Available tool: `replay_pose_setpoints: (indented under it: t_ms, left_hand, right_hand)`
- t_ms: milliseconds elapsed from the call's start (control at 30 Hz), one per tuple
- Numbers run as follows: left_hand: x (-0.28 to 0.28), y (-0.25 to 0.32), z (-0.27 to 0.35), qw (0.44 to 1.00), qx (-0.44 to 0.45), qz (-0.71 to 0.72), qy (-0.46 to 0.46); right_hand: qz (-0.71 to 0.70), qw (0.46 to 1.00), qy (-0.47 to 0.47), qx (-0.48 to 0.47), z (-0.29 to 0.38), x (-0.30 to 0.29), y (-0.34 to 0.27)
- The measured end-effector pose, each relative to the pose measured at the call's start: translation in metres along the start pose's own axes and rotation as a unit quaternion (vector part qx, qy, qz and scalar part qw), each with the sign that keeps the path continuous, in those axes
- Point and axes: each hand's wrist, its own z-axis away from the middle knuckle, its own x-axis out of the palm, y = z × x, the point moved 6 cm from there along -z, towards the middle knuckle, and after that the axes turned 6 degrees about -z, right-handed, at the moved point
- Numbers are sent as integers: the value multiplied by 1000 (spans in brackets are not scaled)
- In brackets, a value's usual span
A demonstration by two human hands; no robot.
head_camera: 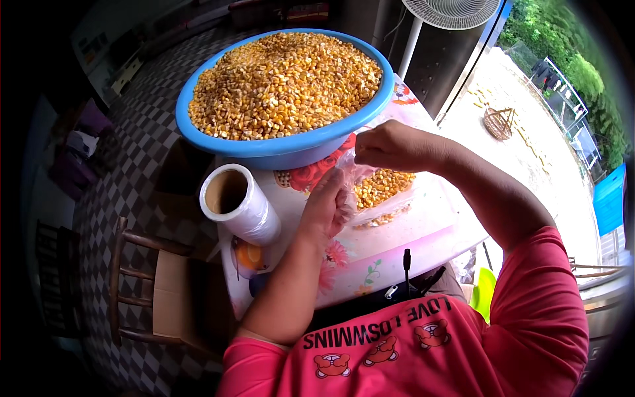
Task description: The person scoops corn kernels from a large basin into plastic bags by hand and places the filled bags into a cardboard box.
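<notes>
A clear plastic bag (369,214) holding yellow corn kernels (379,188) lies on the table in front of me. My left hand (331,201) grips the bunched film at the bag's left end. Just above the bag, my right hand (389,146) is curled into a fist, with film from the bag running up to its fingers; the fingertips themselves are hidden. Behind both hands a blue plastic basin (297,144) is heaped with loose corn kernels (283,84). A roll of clear plastic bags (253,213) stands on its end left of my left forearm.
A flower-patterned cover (421,223) lies over the table. Left of it stands a wooden chair (149,243) with a cardboard piece (168,293). A white fan (451,12) rises behind the table. Outside on bright ground sit a wicker basket (497,123) and scattered corn cobs.
</notes>
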Motion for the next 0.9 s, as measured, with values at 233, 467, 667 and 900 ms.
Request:
replay_pose_setpoints:
  t_ms: [233,467,667,900]
  left_hand:
    - [7,2,-1,999,15,7,36]
    - [4,-1,-4,997,15,43,-68]
    - [19,5,3,998,10,21,-58]
    - [13,4,2,999,12,-13,-42]
  right_hand:
    - [47,997,-39,43,11,43,44]
    - [48,960,-213,173,34,68,68]
    - [27,928,-303,216,67,74,79]
    - [62,970,-159,171,52,31,64]
